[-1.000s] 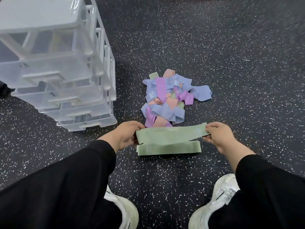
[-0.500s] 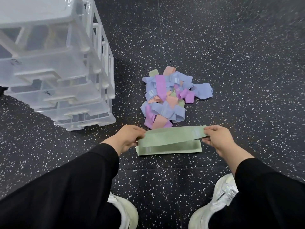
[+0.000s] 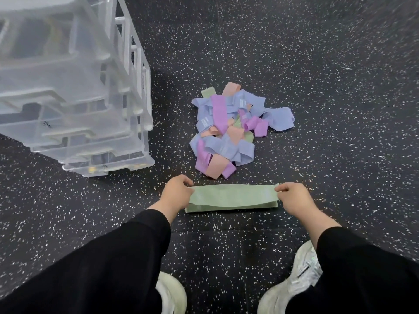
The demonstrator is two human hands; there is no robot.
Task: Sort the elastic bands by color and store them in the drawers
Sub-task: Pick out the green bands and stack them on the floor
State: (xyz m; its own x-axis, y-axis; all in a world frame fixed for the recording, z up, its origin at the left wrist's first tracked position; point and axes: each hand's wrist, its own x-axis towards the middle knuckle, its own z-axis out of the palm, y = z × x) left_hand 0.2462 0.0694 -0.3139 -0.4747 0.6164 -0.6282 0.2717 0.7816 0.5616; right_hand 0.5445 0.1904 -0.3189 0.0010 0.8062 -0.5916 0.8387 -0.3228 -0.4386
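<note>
A flat green elastic band (image 3: 233, 194) is stretched level between my two hands, just above the floor. My left hand (image 3: 175, 192) pinches its left end and my right hand (image 3: 292, 197) pinches its right end. Directly under it lies another green band (image 3: 226, 208) flat on the floor, mostly covered. Beyond them sits a tangled pile of bands (image 3: 231, 132) in blue, purple, pink and green. A clear plastic drawer unit (image 3: 74, 91) stands at the left with its drawers pushed in.
The floor (image 3: 328, 75) is dark rubber with white specks. My two white shoes (image 3: 294, 288) show at the bottom edge, with black sleeves and trousers around them. The drawer unit's lower corner is close to my left hand.
The green band I hold has come down and levelled out over the green band on the floor, now covering most of it. The camera has shifted slightly.
</note>
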